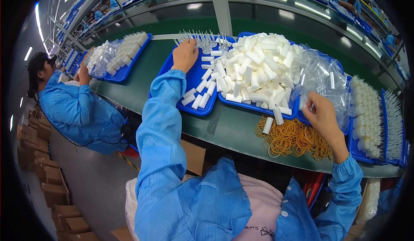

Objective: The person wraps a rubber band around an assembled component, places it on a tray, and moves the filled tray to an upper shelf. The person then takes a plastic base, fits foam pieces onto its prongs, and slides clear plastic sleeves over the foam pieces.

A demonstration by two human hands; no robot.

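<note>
Pins [208,41] vert., tips up, L of white pile [258,68], round L hand [185,55] fingertips; R hand [321,113] R of pile, fingers narrow; grips unclear.

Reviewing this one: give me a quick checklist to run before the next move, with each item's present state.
1. Left hand at the clear stemmed parts: ok.
2. Left hand gripping one: cannot tell.
3. Right hand beside the clear tubes: ok.
4. Right hand holding a tube: cannot tell.
5. White cylinders all in the blue trays: not ok; one lies at the rubber bands.
6. Rubber bands near the right hand: ok.
</note>
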